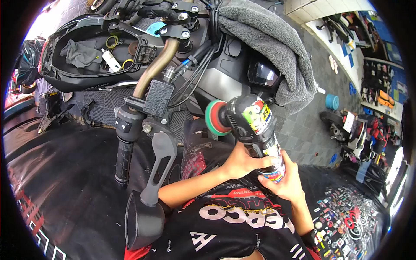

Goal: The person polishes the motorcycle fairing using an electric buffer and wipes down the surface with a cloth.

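While holding the polisher (260, 134) up in front of the torso (247, 221), gripping it two-handed. With the left hand (242, 162), wrapping fingers round the barrel just below the tool head, thumb across the near side. With the right hand (284, 184), wrapping fingers round the lower end. Cannot tell exact finger placement on the far side. Probably doubled up for balance, given a bulky top end.

Tilted head-up, with the green-and-red pad (218, 118) facing left, toward the handlebar (158, 69). Apparently off the bodywork, maybe to avoid scuffing; cannot tell spin from one frame.

Note grey towel (277, 43) draped over the front of the motorbike, partly beside the display (262, 76). Likely laid there for surface protection or quick reach.

Nearer, left of the left forearm: mirror (149, 216), plus rubber grip (124, 162) at the bar end.

At far left, storage compartment (82, 84). Inside: grey cloth (82, 54) toward the left end, white bottle (111, 60) by the near edge, yellow ring (112, 42) closer to the far edge. Perhaps stowed there to avoid rolling off onto the floor (299, 147).
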The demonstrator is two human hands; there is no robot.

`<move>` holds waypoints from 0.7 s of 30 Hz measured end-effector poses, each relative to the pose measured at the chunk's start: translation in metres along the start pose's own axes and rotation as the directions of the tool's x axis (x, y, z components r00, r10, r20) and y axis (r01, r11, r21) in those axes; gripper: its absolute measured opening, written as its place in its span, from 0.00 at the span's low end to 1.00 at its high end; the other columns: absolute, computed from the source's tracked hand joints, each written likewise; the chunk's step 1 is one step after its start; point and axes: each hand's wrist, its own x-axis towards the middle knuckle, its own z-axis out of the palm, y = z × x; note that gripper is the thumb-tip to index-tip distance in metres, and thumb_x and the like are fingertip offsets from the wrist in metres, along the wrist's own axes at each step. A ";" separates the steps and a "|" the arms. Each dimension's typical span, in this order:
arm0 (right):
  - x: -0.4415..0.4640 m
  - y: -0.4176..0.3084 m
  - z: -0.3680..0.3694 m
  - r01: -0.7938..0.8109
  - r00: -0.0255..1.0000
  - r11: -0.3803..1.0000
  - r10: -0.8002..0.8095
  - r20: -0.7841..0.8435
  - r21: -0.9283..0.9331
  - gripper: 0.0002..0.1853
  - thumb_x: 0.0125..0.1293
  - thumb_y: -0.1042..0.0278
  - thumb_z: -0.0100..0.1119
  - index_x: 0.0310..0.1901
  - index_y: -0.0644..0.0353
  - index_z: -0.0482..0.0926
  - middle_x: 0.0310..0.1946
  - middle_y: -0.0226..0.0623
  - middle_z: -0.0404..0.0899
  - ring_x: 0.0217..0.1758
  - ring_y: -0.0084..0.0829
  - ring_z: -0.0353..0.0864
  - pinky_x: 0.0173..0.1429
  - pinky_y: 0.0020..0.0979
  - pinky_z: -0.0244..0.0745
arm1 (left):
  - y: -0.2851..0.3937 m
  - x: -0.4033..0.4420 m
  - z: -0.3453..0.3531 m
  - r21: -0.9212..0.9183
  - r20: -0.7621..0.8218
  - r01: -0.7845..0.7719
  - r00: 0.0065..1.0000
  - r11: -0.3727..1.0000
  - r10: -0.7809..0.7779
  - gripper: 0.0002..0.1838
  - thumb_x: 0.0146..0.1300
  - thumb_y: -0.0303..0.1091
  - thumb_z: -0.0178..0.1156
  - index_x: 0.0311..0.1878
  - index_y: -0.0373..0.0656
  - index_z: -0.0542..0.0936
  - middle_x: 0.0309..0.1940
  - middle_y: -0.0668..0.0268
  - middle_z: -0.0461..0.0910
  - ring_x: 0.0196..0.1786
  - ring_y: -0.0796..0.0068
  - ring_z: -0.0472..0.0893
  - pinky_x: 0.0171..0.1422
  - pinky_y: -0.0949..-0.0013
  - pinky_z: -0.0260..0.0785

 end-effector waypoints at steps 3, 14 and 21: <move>-0.009 0.017 -0.004 -0.034 0.999 0.998 0.035 -0.015 0.059 0.34 0.54 0.65 0.80 0.58 0.71 0.74 0.39 0.45 0.89 0.44 0.26 0.90 0.51 0.32 0.83 | -0.011 0.004 0.010 -0.016 -0.013 0.058 0.998 0.998 -0.058 0.23 0.61 0.29 0.77 0.57 0.38 0.80 0.51 0.64 0.85 0.54 0.72 0.85 0.63 0.64 0.78; -0.033 0.057 -0.006 -0.144 0.986 0.944 0.162 -0.035 0.297 0.31 0.55 0.72 0.79 0.59 0.69 0.75 0.41 0.36 0.86 0.43 0.20 0.82 0.51 0.30 0.80 | -0.040 0.004 0.026 -0.031 0.014 0.287 0.958 0.958 -0.286 0.23 0.62 0.31 0.77 0.57 0.37 0.79 0.50 0.65 0.84 0.53 0.75 0.83 0.62 0.65 0.77; -0.054 0.071 -0.014 -0.084 0.996 0.967 0.080 0.026 0.240 0.31 0.50 0.70 0.81 0.55 0.67 0.77 0.38 0.38 0.88 0.41 0.21 0.86 0.49 0.30 0.82 | -0.042 -0.020 0.027 0.033 0.146 0.320 0.936 0.947 -0.322 0.29 0.64 0.34 0.77 0.64 0.36 0.77 0.57 0.63 0.83 0.61 0.73 0.80 0.69 0.62 0.73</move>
